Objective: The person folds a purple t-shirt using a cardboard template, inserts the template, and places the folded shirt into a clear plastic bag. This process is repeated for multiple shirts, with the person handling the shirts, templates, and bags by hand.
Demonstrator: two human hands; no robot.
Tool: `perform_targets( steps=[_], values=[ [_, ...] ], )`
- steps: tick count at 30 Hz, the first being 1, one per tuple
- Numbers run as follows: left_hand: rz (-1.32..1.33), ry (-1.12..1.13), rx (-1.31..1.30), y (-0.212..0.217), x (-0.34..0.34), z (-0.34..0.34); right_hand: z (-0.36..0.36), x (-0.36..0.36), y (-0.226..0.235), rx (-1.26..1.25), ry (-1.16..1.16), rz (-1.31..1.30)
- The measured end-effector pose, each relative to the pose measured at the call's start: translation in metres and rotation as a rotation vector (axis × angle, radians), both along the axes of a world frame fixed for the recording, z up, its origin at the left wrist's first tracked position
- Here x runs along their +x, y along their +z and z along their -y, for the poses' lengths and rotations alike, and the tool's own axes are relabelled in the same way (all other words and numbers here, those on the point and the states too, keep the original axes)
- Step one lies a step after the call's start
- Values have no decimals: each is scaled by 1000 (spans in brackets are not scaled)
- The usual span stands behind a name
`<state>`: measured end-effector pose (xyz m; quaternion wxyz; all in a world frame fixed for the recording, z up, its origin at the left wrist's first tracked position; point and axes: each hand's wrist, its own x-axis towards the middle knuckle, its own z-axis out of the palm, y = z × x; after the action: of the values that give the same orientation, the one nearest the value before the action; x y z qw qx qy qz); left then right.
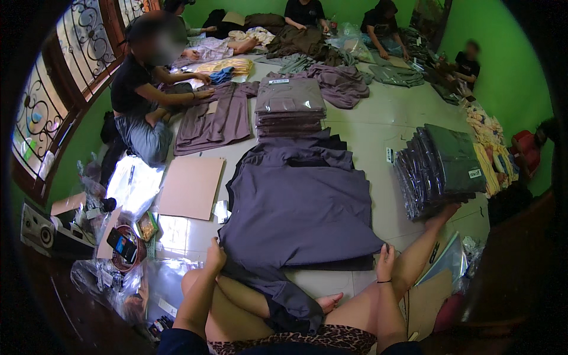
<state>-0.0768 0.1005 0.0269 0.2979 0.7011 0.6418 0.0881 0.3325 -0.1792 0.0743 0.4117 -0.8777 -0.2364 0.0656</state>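
Observation:
A dark grey-purple garment lies spread over the floor in front of me, on top of other dark garments. My left hand is closed on its near left corner, with the fingers pinching the cloth edge. At the near right corner, my right hand grips the garment too, fingers upward. Part of the cloth hangs down over my crossed legs. Left of the garment is a flat tan cardboard sheet, with small white tags beside it.
Plastic-wrapped garment stacks stand ahead and at right. Clear plastic bags, a basket and a phone lie at left. A person handles a mauve garment; other people sit farther back.

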Motion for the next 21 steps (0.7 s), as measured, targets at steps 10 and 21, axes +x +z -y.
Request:
perform_targets(
  steps=[10, 21],
  values=[
    [61, -394, 206, 42, 1, 5, 1, 10, 16, -194, 226, 468],
    [-783, -852, 5, 9, 4, -7, 13, 17, -10, -828, 725, 304]
  ],
)
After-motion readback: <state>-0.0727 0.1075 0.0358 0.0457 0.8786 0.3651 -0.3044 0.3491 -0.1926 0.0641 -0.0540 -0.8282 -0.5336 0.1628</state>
